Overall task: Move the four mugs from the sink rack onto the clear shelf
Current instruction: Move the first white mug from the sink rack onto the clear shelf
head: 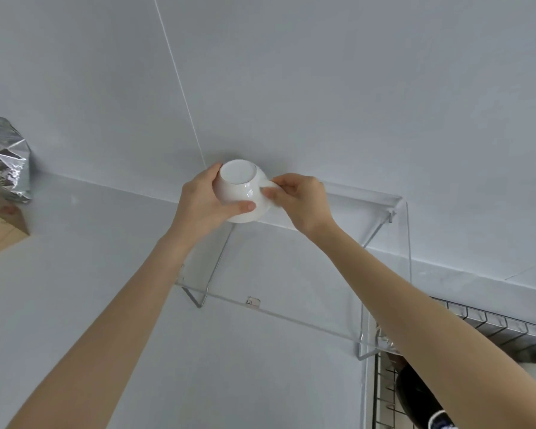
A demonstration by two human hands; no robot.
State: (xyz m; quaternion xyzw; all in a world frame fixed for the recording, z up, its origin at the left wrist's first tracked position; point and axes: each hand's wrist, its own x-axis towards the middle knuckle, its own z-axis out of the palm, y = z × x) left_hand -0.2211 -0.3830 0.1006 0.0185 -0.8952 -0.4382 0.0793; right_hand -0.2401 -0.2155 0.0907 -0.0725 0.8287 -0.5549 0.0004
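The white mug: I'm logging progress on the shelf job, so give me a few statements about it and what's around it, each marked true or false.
1. Both hands hold the white mug. True: the left hand wraps its body and the right hand pinches its handle.
2. The mug is turned base-up. True.
3. Two mugs already stand on the clear shelf. False: no other mug shows on it.
4. The wire rack lies at the left edge of the view. False: it is at the lower right.
5. A crumpled foil bag sits at the far left. True.
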